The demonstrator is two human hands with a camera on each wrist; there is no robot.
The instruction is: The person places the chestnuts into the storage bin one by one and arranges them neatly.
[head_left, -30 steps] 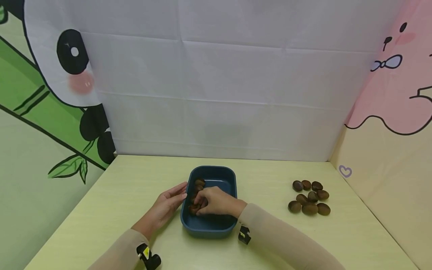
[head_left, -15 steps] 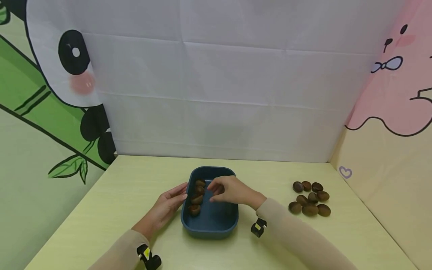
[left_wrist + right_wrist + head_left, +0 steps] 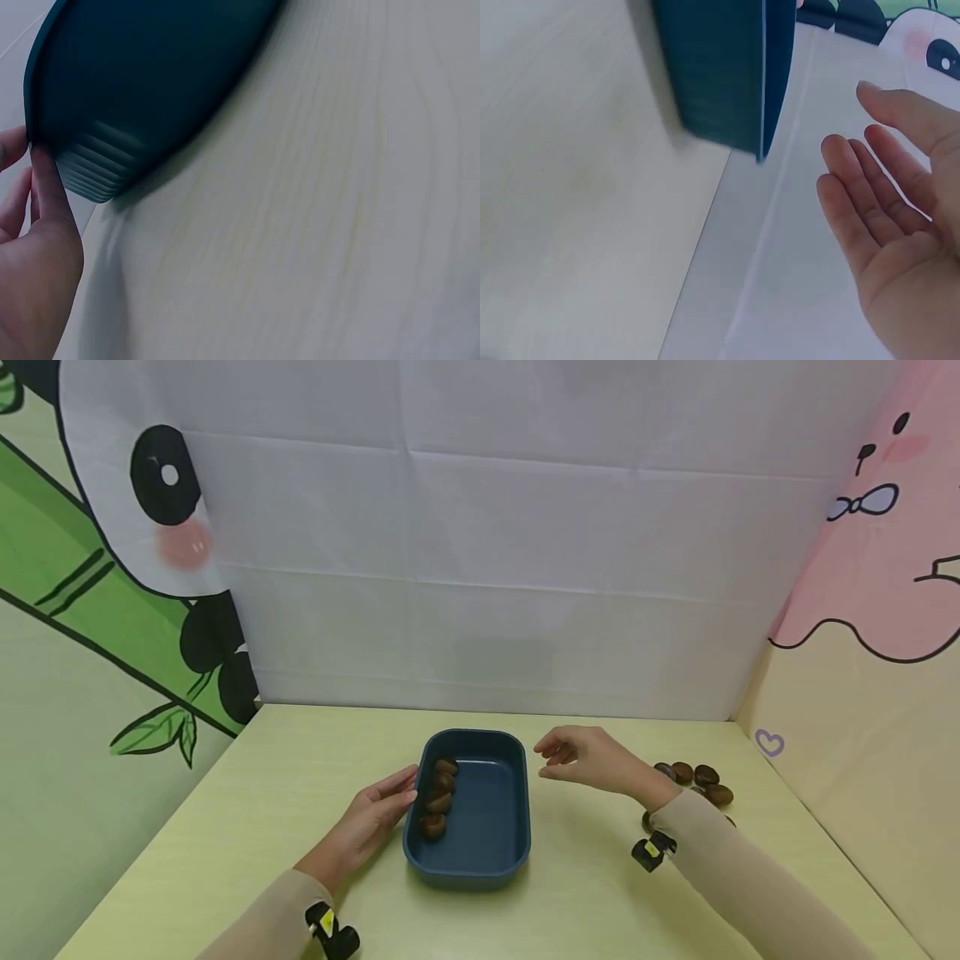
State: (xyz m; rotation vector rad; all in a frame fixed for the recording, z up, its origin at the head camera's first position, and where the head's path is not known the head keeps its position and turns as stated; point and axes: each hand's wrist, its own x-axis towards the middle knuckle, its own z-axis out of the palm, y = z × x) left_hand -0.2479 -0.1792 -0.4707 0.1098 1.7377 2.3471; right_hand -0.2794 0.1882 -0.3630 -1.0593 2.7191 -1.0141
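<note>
Touching blue box (image 3: 487, 827), left hand (image 3: 367, 820), four chestnuts (image 3: 438, 802) inside, right hand (image 3: 596, 760) nearby

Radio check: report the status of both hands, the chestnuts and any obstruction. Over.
Left hand touching blue box. Right hand empty, beside it. Four chestnuts inside, along left wall. Right sleeve partly hiding other chestnuts.

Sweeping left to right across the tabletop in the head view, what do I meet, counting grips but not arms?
Left grip, box, right grip, nuts outside the box.
</note>
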